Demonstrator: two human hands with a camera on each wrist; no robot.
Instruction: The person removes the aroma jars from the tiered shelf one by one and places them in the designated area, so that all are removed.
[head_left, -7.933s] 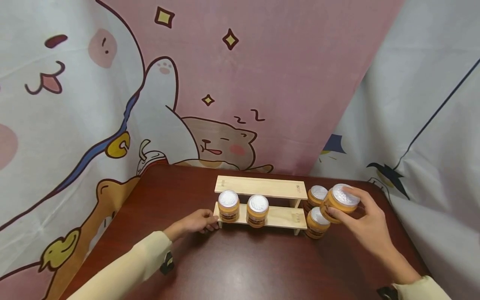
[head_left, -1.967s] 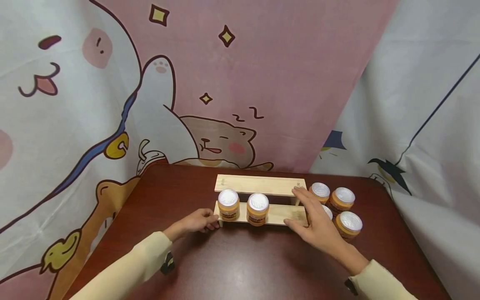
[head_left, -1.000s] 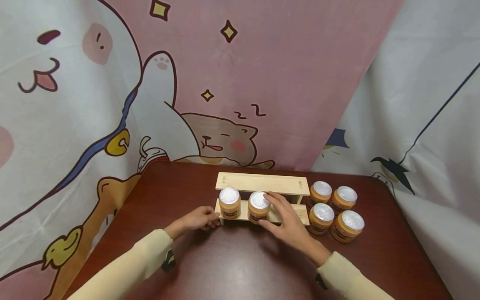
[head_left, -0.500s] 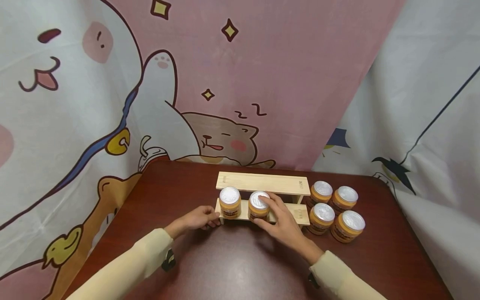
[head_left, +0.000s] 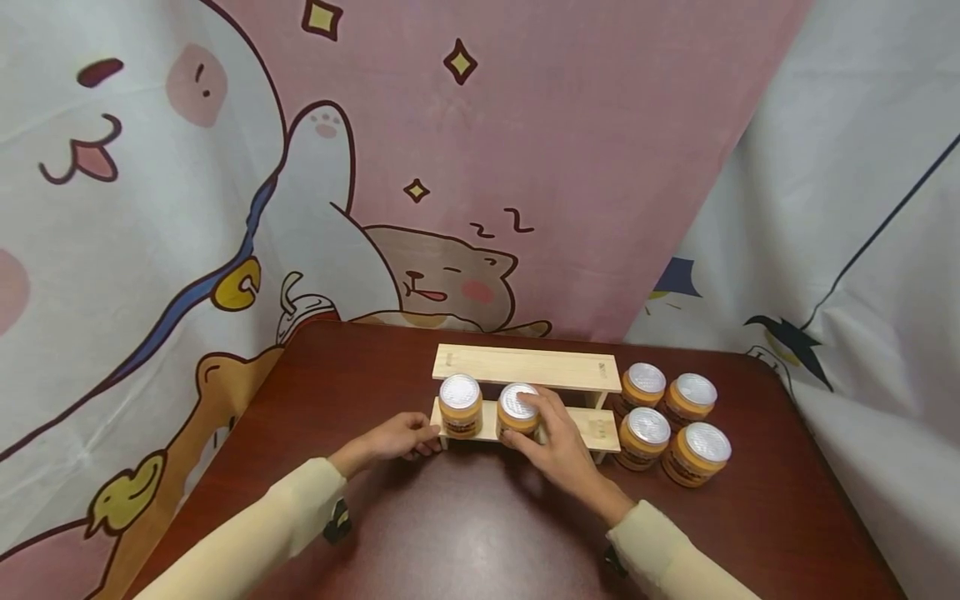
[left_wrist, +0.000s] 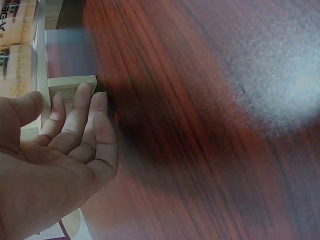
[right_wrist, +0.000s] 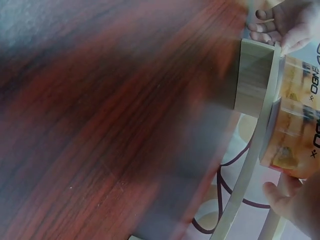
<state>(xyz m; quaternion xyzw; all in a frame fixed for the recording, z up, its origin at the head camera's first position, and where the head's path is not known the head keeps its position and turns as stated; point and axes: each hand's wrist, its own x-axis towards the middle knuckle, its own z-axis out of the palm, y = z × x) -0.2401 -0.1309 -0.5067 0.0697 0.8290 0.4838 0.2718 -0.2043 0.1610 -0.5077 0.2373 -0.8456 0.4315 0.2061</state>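
Observation:
A pale wooden two-tier rack (head_left: 525,367) stands on a dark red-brown table (head_left: 465,533). Two orange jars with silver lids sit on its lower shelf. My right hand (head_left: 521,422) grips the right one (head_left: 512,399), with fingers over the lid and thumb at the front. In the right wrist view the jar's label (right_wrist: 300,120) shows above my thumb (right_wrist: 287,200). The left jar (head_left: 460,403) stands free. My left hand (head_left: 408,437) holds the rack's left end. In the left wrist view its fingertips (left_wrist: 82,95) touch the rack's foot (left_wrist: 70,81), with the thumb on the other side.
Several more orange jars (head_left: 671,417) stand grouped on the table right of the rack. The rack's top shelf is bare. Cartoon-printed cloth (head_left: 450,167) hangs close behind the table and to the right (head_left: 862,250). Bare tabletop lies in front of the rack.
My right hand left the jars on the right, crossed the rack's right end and closed round the second jar on the lower shelf. My left hand stayed at the rack's left end.

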